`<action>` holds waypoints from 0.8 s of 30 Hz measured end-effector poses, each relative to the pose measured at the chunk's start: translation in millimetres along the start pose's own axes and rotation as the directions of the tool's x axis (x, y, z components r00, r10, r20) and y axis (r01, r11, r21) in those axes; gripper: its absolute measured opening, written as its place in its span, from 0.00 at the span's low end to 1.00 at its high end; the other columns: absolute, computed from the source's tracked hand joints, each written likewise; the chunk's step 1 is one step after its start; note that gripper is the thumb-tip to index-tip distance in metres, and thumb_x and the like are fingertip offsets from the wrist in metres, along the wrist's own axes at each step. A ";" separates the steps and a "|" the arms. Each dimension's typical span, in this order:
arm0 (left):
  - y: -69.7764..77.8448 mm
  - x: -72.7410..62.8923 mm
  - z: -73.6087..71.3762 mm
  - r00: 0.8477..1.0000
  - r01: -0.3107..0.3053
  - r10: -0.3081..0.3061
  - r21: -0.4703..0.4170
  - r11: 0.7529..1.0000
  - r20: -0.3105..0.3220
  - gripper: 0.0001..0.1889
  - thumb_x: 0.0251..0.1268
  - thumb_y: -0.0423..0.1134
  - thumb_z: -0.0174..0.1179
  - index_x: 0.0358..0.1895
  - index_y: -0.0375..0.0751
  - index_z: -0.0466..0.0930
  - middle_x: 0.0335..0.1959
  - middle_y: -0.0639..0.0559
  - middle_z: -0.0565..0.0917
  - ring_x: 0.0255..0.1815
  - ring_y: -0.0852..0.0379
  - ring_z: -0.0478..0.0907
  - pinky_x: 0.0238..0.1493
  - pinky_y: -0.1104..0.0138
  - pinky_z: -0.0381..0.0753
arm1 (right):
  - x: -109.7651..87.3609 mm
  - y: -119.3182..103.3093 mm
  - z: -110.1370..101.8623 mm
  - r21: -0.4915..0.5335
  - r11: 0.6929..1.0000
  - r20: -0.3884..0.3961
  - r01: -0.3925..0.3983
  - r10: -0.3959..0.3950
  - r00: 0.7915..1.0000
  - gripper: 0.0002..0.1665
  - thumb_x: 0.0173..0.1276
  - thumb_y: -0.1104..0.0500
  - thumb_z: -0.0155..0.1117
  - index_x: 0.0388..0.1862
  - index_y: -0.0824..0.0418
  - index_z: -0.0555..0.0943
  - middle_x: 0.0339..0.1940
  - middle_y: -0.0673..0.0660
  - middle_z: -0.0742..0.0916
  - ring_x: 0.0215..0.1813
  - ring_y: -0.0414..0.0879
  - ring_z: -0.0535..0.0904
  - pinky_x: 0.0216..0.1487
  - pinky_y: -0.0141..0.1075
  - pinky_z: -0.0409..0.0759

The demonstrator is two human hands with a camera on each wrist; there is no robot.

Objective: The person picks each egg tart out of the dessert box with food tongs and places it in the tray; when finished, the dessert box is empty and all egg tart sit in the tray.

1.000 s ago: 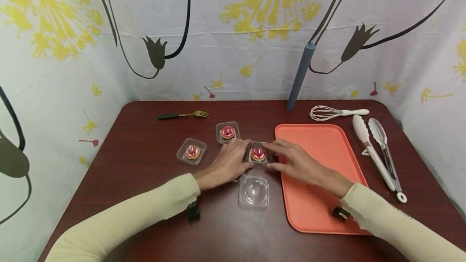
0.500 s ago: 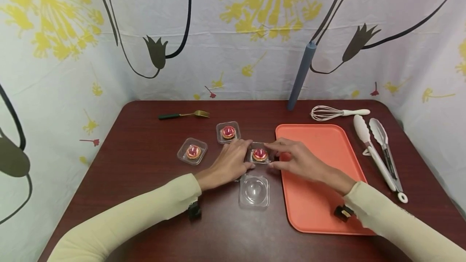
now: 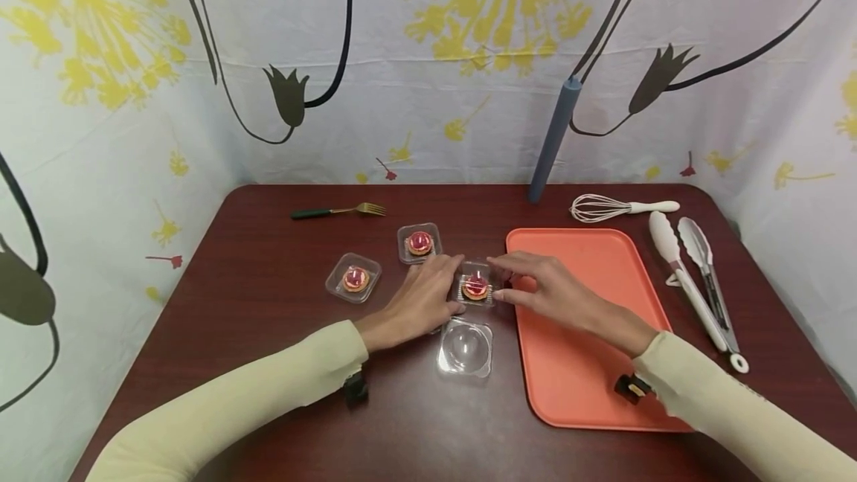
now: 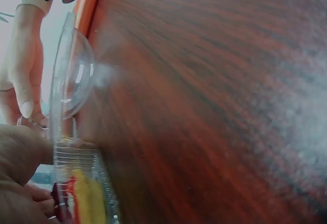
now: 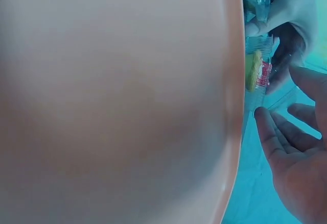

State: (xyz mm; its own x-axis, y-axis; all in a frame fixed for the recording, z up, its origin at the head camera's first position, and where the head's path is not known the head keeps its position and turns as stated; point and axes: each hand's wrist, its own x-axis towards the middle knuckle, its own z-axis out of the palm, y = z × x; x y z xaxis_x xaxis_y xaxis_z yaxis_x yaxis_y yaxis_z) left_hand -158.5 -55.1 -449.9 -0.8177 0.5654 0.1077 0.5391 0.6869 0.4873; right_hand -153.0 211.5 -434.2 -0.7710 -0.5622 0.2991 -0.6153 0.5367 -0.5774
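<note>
A clear plastic container lies with its domed lid folded open toward me. A small red-topped tart sits in its base. My left hand grips the base's left side, thumb near the hinge and fingers curled behind in the right wrist view. On the opposite side, my right hand has extended fingers, thumb and index tips beside the container's right edge. In the right wrist view one fingertip meets the container's corner. The left wrist view shows the lid side-on.
Two more tarts in clear containers, one at the left and one behind, stand on the table. An orange tray lies right. Beyond are tongs, a whisk, a fork and a blue stick.
The container with its lid has shifted very slightly. My right fingers have moved slightly at its right edge, while the left hand stays almost in place.
</note>
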 end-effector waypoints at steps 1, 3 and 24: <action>0.3 -0.4 -1.3 1.000 0.000 0.000 -0.005 1.000 0.008 0.48 0.63 0.42 0.82 0.82 0.28 0.66 0.71 0.39 0.80 0.73 0.43 0.75 0.76 0.41 0.71 | 0.2 -0.5 0.0 -0.001 1.000 -0.007 -0.004 0.004 1.000 0.33 0.69 0.61 0.83 0.71 0.66 0.85 0.61 0.57 0.92 0.59 0.50 0.89 0.60 0.53 0.86; 1.3 -0.8 -4.7 1.000 0.004 -0.004 -0.011 1.000 0.028 0.52 0.62 0.43 0.83 0.84 0.28 0.63 0.72 0.39 0.79 0.74 0.43 0.74 0.77 0.41 0.71 | 0.5 -1.6 -0.3 -0.001 1.000 -0.022 -0.006 0.006 1.000 0.33 0.68 0.61 0.84 0.71 0.66 0.85 0.60 0.57 0.92 0.58 0.50 0.89 0.60 0.53 0.87; -24.7 38.9 -16.6 0.995 -0.075 0.061 -0.197 0.977 -0.076 0.15 0.89 0.35 0.55 0.64 0.33 0.86 0.43 0.48 0.90 0.44 0.56 0.86 0.54 0.61 0.88 | 25.6 -6.3 -20.9 0.139 0.990 -0.275 0.008 0.031 0.961 0.12 0.74 0.70 0.75 0.53 0.64 0.94 0.44 0.57 0.95 0.37 0.37 0.90 0.41 0.26 0.87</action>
State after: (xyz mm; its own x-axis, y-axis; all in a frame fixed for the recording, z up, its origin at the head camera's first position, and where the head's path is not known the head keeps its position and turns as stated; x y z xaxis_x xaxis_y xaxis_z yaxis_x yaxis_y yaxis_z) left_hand -207.0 -57.6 -443.4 -0.7962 0.5700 0.2029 0.5487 0.5389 0.6392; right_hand -172.3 206.8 -407.0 -0.8052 -0.3507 0.4781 -0.5924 0.4400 -0.6749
